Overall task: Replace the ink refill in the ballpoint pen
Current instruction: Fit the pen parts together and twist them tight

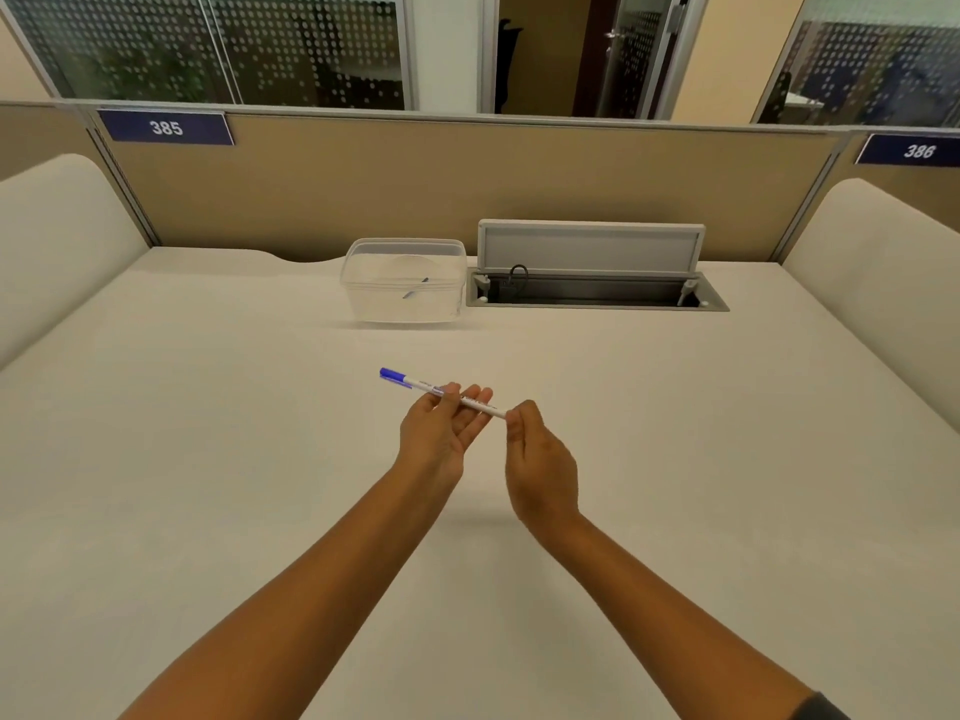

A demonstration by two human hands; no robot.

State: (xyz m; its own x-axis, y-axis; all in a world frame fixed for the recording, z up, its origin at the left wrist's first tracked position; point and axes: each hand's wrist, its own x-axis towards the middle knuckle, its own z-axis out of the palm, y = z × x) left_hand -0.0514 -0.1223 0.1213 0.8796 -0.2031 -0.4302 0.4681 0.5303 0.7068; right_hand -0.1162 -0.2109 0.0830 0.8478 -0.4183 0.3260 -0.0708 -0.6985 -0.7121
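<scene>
A white ballpoint pen with a blue cap is held above the middle of the white desk, cap end pointing up and left. My left hand holds its barrel between thumb and fingers. My right hand pinches the pen's right end with closed fingertips. A clear plastic container stands farther back on the desk, with a thin blue-tipped piece lying inside it.
An open cable hatch with its grey lid raised sits at the back right of the desk, beside the container. A beige partition closes off the back, and padded side panels flank the desk.
</scene>
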